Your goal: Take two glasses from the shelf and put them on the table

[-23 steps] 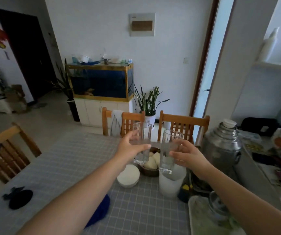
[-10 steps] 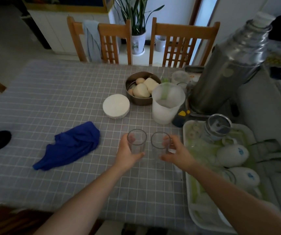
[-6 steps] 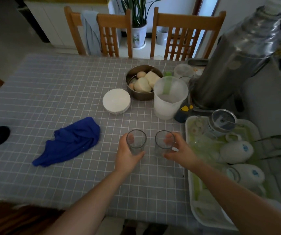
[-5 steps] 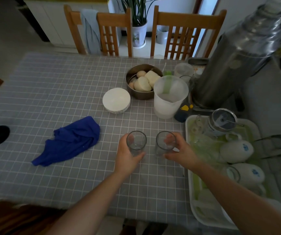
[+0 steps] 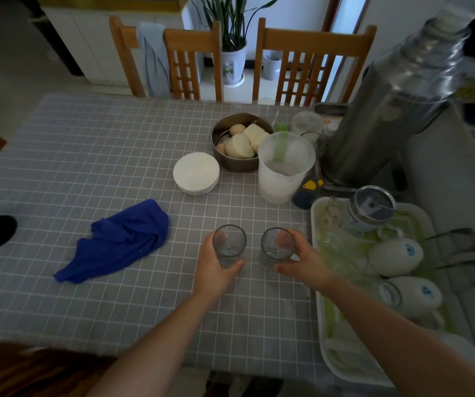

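Two clear glasses stand upright, side by side, on the grey checked table (image 5: 87, 156) near its front edge. My left hand (image 5: 212, 269) is wrapped around the left glass (image 5: 228, 245). My right hand (image 5: 302, 260) grips the right glass (image 5: 277, 244) from the right side. Both glass bases appear to rest on the cloth. The shelf is out of view.
A blue cloth (image 5: 118, 240) lies left of the glasses. Behind them are a white bowl (image 5: 196, 173), a metal bowl of buns (image 5: 239, 141), a plastic jug (image 5: 285, 166) and a steel urn (image 5: 388, 104). A white tray of cups (image 5: 321, 325) borders the right.
The glasses came down from chest height in front of me to the table. Over the last half second the hands and glasses have barely moved.
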The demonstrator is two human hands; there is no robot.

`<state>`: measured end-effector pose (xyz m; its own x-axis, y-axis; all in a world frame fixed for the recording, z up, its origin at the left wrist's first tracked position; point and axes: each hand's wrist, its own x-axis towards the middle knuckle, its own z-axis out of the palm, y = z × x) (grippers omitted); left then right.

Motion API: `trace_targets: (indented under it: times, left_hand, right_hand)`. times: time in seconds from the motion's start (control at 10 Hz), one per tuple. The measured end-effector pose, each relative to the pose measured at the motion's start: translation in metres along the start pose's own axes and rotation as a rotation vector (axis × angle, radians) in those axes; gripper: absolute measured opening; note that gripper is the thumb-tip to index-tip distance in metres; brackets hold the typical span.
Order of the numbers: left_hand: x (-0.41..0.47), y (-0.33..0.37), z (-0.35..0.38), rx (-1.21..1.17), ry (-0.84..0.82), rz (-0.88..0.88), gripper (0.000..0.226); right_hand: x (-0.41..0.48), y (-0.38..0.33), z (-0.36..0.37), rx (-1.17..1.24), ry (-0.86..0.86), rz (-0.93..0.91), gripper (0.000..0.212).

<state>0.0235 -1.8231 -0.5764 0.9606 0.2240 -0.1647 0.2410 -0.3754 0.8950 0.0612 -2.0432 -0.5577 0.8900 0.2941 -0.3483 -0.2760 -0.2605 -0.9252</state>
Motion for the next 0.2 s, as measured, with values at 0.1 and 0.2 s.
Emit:
trace_targets:
  times: [0.1,0.2]
  left_hand:
    - [-0.001,0.001,0.0,-0.009,-0.025,-0.015,0.081]
    - [-0.003,0.004,-0.013,0.025,-0.099,-0.039,0.089]
  right_hand:
    - [0.001,0.0,0.0,-0.038,-0.015,0.003,0.067]
    - [0.0,-0.006,-0.005,-0.128,-0.069,0.032,0.084]
